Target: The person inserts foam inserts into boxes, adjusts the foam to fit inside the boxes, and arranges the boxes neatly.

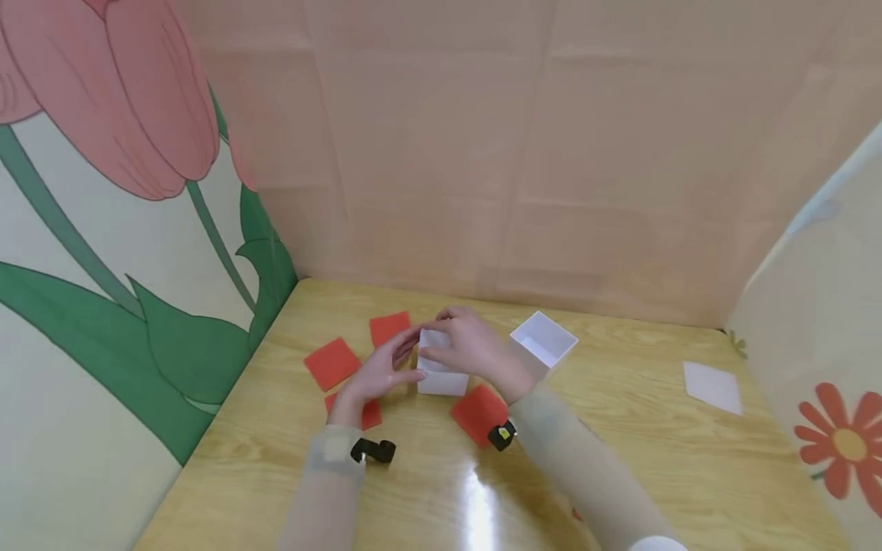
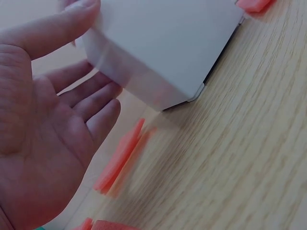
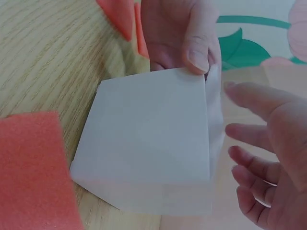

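Observation:
A small white box (image 1: 442,383) stands on the table between the two hands. My left hand (image 1: 379,373) holds its left side; in the right wrist view the left thumb (image 3: 197,52) presses on the box's upper edge. In the left wrist view the other fingers (image 2: 98,98) reach along the side of the white box (image 2: 168,43). My right hand (image 1: 475,348) hovers over the box from the right. Its fingers are loosely bent and hold nothing, with fingertips close to a thin white flap (image 3: 215,112) at the box's edge.
A second white box (image 1: 544,339), open at the top, stands behind the right forearm. Red felt-like squares lie around the hands, among them one at the left (image 1: 332,363) and one beneath the right wrist (image 1: 478,413). A white sheet (image 1: 713,388) lies far right.

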A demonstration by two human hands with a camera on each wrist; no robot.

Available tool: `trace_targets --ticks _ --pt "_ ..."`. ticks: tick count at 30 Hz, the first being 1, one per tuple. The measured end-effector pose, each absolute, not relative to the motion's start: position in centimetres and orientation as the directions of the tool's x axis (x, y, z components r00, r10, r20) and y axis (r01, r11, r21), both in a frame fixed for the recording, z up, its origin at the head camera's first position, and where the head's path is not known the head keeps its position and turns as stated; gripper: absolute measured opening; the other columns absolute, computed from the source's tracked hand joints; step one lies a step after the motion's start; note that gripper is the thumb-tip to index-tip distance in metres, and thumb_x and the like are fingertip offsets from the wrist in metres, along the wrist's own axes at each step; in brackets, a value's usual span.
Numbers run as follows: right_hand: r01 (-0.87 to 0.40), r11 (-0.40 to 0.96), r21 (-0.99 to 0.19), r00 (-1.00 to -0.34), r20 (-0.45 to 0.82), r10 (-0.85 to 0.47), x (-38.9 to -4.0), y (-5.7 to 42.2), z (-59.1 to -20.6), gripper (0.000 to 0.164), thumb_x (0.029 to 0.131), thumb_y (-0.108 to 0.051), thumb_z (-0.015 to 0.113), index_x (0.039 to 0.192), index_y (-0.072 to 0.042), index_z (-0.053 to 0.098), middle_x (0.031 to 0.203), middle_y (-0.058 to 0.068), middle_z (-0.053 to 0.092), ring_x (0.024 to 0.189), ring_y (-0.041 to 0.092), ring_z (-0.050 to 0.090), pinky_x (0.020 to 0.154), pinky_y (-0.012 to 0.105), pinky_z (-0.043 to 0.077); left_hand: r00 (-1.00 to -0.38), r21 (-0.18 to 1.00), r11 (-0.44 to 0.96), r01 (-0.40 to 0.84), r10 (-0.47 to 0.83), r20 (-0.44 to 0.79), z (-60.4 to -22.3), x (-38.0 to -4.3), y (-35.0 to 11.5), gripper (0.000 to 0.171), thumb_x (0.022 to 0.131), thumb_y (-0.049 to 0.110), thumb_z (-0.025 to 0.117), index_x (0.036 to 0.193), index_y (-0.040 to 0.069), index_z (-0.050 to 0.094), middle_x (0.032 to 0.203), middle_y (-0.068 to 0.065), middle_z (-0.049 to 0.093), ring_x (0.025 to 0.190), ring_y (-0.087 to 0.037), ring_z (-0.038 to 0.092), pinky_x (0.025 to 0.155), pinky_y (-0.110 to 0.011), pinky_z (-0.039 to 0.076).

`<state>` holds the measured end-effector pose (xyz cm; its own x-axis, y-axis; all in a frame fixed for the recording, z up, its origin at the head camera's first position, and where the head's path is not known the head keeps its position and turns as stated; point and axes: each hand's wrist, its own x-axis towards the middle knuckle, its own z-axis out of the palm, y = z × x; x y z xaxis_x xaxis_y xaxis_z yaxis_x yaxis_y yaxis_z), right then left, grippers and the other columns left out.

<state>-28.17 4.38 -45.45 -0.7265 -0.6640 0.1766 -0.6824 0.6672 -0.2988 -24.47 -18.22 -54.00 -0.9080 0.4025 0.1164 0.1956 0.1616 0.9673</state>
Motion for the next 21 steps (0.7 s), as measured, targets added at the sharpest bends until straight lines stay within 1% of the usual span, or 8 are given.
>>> trace_targets --ticks 3,6,13,16,21 --pt "-0.689 0.683 -0.243 -0.723 0.17 -0.669 -28.1 4.3 -45.4 0.048 0.093 -0.049 0.082 0.128 -0.017 0.081 0.123 0.008 0.069 0.113 0.03 0.061 0.097 0.044 0.056 -0.907 0.966 0.164 0.199 0.404 0.118 -54.0 -24.5 -17.9 0.093 0.096 0.015 0.084 0.169 0.007 0.028 0.172 -0.008 0.034 0.159 -0.026 0.032 0.129 -0.041 0.027" --pt "-0.687 0.695 -0.211 -0.726 0.164 -0.668 -27.9 4.4 -45.4 0.046 0.091 -0.048 0.083 0.124 -0.017 0.082 0.119 0.007 0.07 0.109 0.029 0.061 0.095 0.043 0.056 -0.911 0.968 0.167 0.189 0.398 0.109 -54.0 -24.5 -17.6 0.093 0.095 0.015 0.084 0.169 0.007 0.029 0.172 -0.006 0.035 0.158 -0.024 0.033 0.129 -0.04 0.027" --pt "-0.672 0.718 -0.18 -0.74 0.135 -0.658 -27.7 4.2 -44.8 0.044 0.09 -0.048 0.083 0.123 -0.018 0.083 0.119 0.006 0.071 0.109 0.029 0.062 0.093 0.043 0.057 -0.904 0.968 0.156 0.197 0.411 0.118 -54.1 -24.8 -17.6 0.092 0.096 0.012 0.083 0.169 0.007 0.028 0.172 -0.01 0.034 0.159 -0.029 0.031 0.129 -0.045 0.025" --pt "-0.661 0.731 -0.169 -0.75 0.113 -0.651 -27.7 4.0 -44.7 0.043 0.09 -0.047 0.083 0.123 -0.018 0.083 0.119 0.006 0.071 0.109 0.029 0.062 0.093 0.044 0.058 -0.903 0.968 0.158 0.193 0.415 0.112 -54.1 -24.8 -17.6 0.093 0.096 0.013 0.083 0.169 0.007 0.027 0.172 -0.009 0.034 0.159 -0.028 0.031 0.129 -0.045 0.025" --pt "-0.638 0.751 -0.171 -0.768 0.068 -0.637 -27.6 3.7 -44.3 0.044 0.091 -0.047 0.082 0.124 -0.019 0.083 0.12 0.006 0.071 0.11 0.029 0.062 0.094 0.045 0.057 -0.911 0.975 0.152 0.164 0.401 0.091 -54.1 -24.7 -17.6 0.091 0.095 0.01 0.083 0.169 0.009 0.029 0.172 -0.007 0.035 0.159 -0.026 0.032 0.129 -0.043 0.026"
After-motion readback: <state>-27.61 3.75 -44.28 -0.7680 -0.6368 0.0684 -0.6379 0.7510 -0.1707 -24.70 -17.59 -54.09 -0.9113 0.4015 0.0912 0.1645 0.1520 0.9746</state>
